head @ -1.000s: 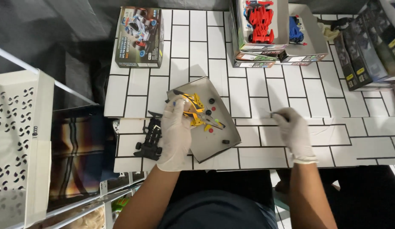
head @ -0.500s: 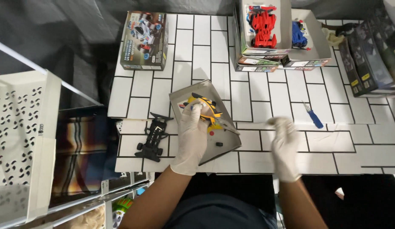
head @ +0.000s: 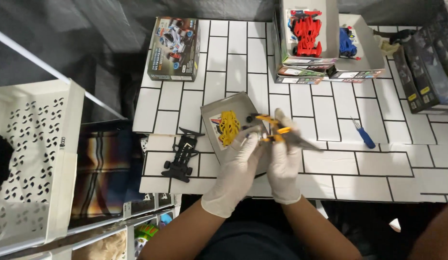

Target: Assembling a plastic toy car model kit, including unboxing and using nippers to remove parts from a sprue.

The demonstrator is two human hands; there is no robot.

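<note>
Head view, the only one. We see both hands gloved in white, meeting over the grey tray on the white tiled table. Left hand has fingers curled up toward a small yellow-orange part; right hand pinches that same part from the other side, fingertips closed on it. So the part sits between the two grips, right at the fingertips, held just above the tray's right edge. Whether the left fingers clamp it or only touch it we cannot tell, partly hidden.

Just left of the grip, inside the tray: yellow car body shell, lying flat, apart from the fingers. Further left, off the tray, black car chassis on the table, near the left hand's wrist side, not touched. Right of the grip, well apart: blue-handled screwdriver lying on the tiles. Beyond the grip, far edge of the table: closed model car box to the left, open box with red car and blue car to the right. White perforated basket far left, off the table.
</note>
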